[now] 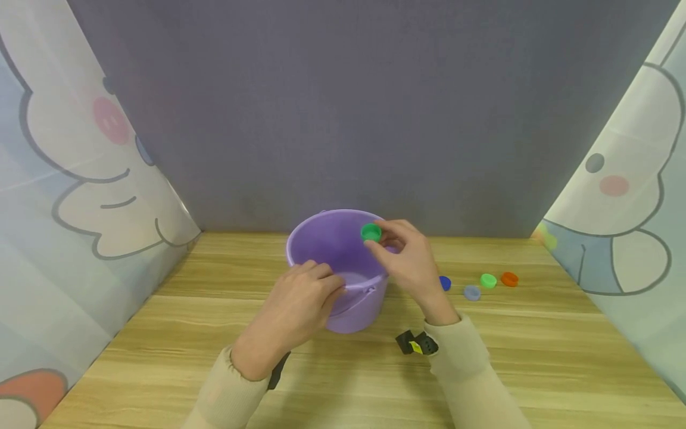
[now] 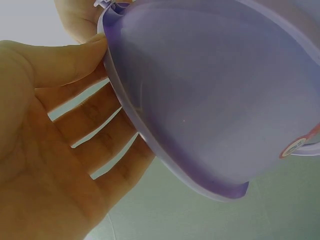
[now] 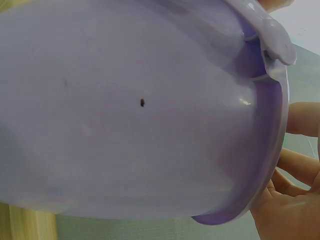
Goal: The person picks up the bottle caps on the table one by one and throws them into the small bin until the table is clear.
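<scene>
A purple bucket [image 1: 355,316] stands upright on the wooden table, its mouth facing up. The left hand [image 1: 297,304] grips the bucket's near rim; in the left wrist view its thumb lies against the rim [image 2: 150,142] and the other fingers pass behind it. Over the right side of the bucket's mouth, the right hand [image 1: 411,262] pinches a small round green cap [image 1: 371,232] between thumb and fingers, hollow side showing. In the right wrist view the bucket's outer wall [image 3: 150,145] covers most of the picture and the cap is hidden.
Right of the bucket lie a blue cap [image 1: 445,283], a pale grey-blue cap [image 1: 472,292], a light green cap [image 1: 488,280] and an orange cap [image 1: 510,279]. A grey panel [image 1: 343,119] rises behind the table [image 1: 536,357]. Cartoon-printed curtains hang at both sides.
</scene>
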A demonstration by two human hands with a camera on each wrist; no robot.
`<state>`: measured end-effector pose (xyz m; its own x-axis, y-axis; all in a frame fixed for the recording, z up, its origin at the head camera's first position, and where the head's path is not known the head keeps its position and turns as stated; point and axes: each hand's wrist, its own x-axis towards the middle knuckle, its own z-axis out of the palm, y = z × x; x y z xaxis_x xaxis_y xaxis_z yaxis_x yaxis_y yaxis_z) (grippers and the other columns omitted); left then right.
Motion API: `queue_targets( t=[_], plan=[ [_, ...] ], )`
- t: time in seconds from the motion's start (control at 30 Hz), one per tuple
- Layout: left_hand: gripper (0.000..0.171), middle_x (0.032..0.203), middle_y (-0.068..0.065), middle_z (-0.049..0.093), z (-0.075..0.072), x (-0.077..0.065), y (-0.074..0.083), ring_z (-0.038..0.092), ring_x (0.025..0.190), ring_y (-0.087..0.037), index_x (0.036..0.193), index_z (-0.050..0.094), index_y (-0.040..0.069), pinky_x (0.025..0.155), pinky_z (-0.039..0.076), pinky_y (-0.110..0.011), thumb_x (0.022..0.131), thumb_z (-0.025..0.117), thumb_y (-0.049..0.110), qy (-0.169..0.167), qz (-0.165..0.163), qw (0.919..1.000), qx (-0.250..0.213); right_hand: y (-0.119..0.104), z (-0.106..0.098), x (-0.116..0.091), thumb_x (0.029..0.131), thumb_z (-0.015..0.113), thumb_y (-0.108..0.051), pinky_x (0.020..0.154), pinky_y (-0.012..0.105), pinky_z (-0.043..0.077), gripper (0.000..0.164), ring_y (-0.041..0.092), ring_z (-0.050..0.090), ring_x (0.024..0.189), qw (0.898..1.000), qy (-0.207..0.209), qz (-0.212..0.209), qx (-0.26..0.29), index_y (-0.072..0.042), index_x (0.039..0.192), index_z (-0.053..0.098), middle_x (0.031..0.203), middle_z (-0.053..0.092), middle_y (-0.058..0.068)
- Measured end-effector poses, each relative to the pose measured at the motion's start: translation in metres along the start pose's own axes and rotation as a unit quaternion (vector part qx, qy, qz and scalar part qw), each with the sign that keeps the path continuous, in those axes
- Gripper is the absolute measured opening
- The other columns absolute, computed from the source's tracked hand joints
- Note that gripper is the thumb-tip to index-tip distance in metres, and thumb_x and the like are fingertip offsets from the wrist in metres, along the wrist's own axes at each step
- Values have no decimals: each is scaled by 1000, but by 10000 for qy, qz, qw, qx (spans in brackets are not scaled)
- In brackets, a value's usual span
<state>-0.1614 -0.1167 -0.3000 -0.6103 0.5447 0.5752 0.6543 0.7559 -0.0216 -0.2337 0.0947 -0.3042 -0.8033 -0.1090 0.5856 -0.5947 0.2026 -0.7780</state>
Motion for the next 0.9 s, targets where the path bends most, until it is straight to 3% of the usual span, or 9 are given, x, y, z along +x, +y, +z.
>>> queue_targets(
  t=[0.4,0.9],
  plan=[
    [4,80,3,62,0,0,0,55,72,-15,91,74,12,67,47,-32,89,77,11,43,36,10000,21,-3,2,-1,85,79,-2,88,32,56,35,24,67,93,9999,-105,7,57,3,119,71,108,64,14],
    [4,80,3,63,0,1,1,55,72,-15,91,74,12,66,47,-31,89,78,11,55,45,10000,59,-2,-1,1,85,81,-6,88,33,56,40,23,66,94,9999,107,-25,49,6,122,68,110,65,14]
  ],
)
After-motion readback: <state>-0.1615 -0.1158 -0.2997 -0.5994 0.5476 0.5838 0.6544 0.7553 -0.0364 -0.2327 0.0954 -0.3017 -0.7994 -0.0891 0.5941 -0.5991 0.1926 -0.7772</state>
